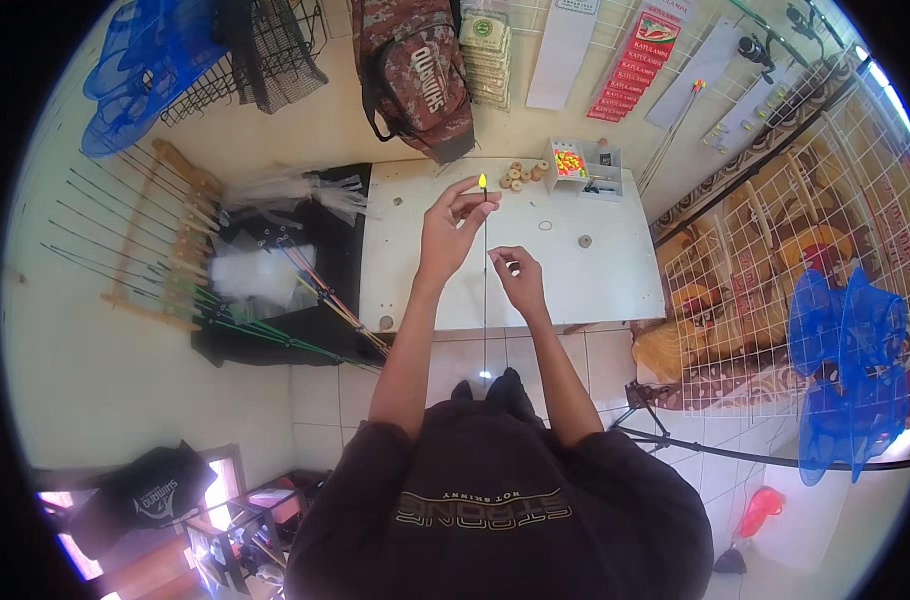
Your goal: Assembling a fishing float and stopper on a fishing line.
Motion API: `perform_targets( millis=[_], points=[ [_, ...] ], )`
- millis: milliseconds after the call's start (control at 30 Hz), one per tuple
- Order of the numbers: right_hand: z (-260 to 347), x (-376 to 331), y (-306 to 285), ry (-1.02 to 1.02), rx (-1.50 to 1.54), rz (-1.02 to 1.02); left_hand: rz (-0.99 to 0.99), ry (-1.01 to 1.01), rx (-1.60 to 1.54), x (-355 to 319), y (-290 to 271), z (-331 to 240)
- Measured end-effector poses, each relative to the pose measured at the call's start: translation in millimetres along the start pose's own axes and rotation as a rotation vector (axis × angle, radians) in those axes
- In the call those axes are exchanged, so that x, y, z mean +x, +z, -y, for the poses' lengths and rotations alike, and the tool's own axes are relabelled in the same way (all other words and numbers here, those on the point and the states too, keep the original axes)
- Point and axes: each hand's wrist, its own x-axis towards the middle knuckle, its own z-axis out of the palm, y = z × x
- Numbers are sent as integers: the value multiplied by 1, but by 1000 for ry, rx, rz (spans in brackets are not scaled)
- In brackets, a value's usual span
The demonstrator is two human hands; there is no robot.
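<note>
Pinching a thin float rod (484, 250), left hand (450, 232) and right hand (520, 280), above bare white tabletop (615, 270).

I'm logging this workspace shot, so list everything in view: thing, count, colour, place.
thin rod: one, dark with a yellow tip, held upright over the table
white table: one, centre
wooden discs: a small cluster, tan, far table edge
compartment box: one, white with bright beads, far right of table
camouflage backpack: one, brown-red, hung on wall
net bags: blue, one top left, one at right
rod rack: one, wooden, left
black mat: one, left of table
left hand: pinches the rod near its tip
right hand: fingers at the rod, lower down
</note>
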Motion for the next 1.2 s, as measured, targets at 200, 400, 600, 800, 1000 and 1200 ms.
perform_targets(
  millis=[200,400,600,800,1000,1200],
  points=[
    [-9,-2,-4,-12,25,-13,84,-99,136,-11,-2,7],
    [-1,-6,-8,50,56,0,67,-142,224,-29,-10,35],
    [-1,-6,-14,90,88,9,107,-194,237,-37,-14,58],
    [3,-9,-16,115,175,42,39,-231,219,-41,-13,69],
    [3,-13,-11,129,232,8,-9,-217,188,-42,-18,79],
    [3,-16,-8,158,201,15,-10,-252,173,-46,-20,81]
  ],
)
